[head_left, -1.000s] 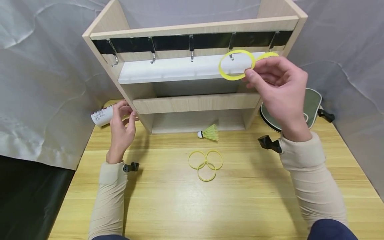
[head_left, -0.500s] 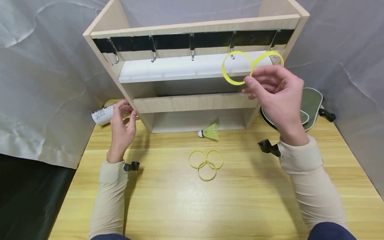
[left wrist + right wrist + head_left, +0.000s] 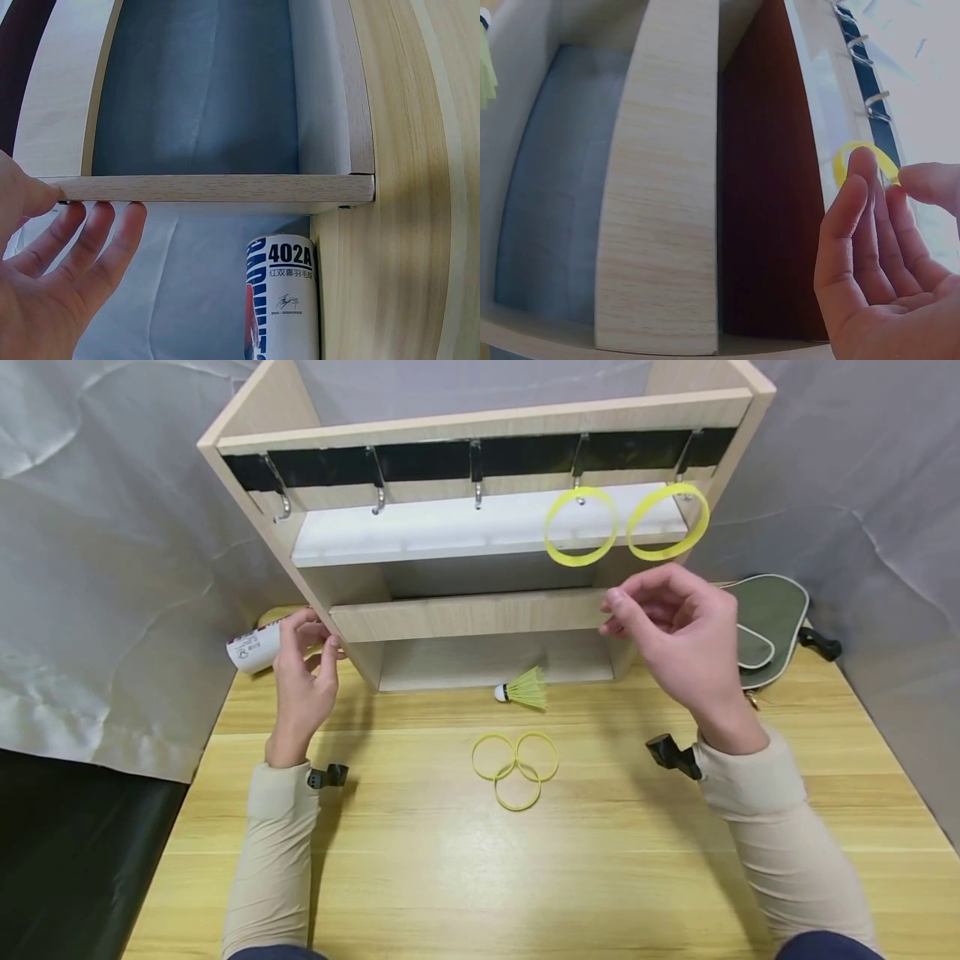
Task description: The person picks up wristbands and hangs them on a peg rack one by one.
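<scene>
Two yellow rings hang from the hooks at the right end of the shelf unit's black strip: one ring (image 3: 573,561) on the second hook from the right, another ring (image 3: 703,518) on the rightmost. Just below them is my right hand (image 3: 682,639), its fingers loosely bent and holding nothing; a yellow ring (image 3: 842,161) shows behind its fingertips in the right wrist view. My left hand (image 3: 306,689) grips the edge of the shelf unit's side panel (image 3: 225,187), thumb on one face and fingers on the other. Three more yellow rings (image 3: 517,808) lie touching on the table.
A yellow shuttlecock (image 3: 525,690) lies at the shelf unit's foot. To the left, a white shuttlecock tube (image 3: 255,649) lies beside the unit. At the right sits a green case (image 3: 776,610) with a black handle. Grey cloth (image 3: 840,527) surrounds the table (image 3: 600,877).
My right hand has let go of the left hanging ring and moved down from it. That ring now hangs by itself from its hook. The left hand has stayed on the panel.
</scene>
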{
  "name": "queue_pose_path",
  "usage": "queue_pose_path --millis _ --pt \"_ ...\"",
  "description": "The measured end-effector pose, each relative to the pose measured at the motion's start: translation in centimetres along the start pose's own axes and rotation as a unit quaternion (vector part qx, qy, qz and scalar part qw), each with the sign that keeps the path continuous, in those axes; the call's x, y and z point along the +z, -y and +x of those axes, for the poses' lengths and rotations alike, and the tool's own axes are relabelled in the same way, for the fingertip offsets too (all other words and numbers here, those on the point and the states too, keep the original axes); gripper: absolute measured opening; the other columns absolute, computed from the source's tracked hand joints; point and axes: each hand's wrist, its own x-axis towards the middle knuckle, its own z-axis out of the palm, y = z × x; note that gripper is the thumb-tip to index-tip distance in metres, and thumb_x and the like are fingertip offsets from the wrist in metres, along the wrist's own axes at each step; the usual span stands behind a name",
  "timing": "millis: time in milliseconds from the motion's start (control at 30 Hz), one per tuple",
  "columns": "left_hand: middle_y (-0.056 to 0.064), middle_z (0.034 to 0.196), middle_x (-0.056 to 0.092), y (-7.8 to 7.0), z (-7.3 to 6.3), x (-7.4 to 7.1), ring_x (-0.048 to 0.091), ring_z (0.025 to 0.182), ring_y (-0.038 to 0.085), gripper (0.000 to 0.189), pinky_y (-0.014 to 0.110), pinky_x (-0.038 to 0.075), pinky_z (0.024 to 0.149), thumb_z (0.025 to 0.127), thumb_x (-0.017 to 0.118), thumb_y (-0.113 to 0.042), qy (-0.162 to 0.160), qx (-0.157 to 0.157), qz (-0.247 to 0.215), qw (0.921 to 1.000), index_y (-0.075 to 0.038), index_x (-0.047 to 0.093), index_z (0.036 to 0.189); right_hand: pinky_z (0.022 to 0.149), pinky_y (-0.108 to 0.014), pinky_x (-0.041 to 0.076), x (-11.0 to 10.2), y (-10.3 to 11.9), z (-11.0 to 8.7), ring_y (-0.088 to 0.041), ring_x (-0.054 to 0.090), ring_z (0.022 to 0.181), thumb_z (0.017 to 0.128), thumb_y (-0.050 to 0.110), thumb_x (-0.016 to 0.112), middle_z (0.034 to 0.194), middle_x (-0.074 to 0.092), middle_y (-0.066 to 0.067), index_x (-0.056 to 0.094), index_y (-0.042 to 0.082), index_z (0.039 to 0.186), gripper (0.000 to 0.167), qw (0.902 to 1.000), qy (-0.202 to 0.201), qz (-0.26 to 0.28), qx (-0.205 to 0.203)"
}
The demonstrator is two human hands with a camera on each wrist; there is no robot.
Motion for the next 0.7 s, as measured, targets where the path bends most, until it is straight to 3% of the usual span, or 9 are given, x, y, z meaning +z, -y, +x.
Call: queue_pose_path --millis 400,700 --pt "0.027 0.115 0.066 0.0 0.0 0.0 0.065 0.098 0.016 0.037 0.009 0.062 0.079 0.109 0.056 0.004 -0.001 0.000 -0.002 1.0000 0.007 0.048 0.145 0.065 -0.020 0.066 1.1 -1.5 -1.9 -0.013 0.076 0.072 0.099 0.000 0.075 0.085 0.079 -0.008 0.073 -0.008 0.098 0.009 0.9966 0.043 -0.059 0.039" --pt "0.026 0.115 0.067 -0.1 0.0 0.0 0.065 0.098 0.017 0.039 0.008 0.061 0.079 0.109 0.056 0.005 -0.002 0.000 -0.003 1.0000 0.006 0.048 0.147 0.062 -0.019 0.063 2.4 -3.7 -3.7 -0.014 0.076 0.071 0.099 0.002 0.078 0.084 0.078 0.002 0.076 -0.001 0.097 0.004 0.9907 0.081 -0.088 0.064"
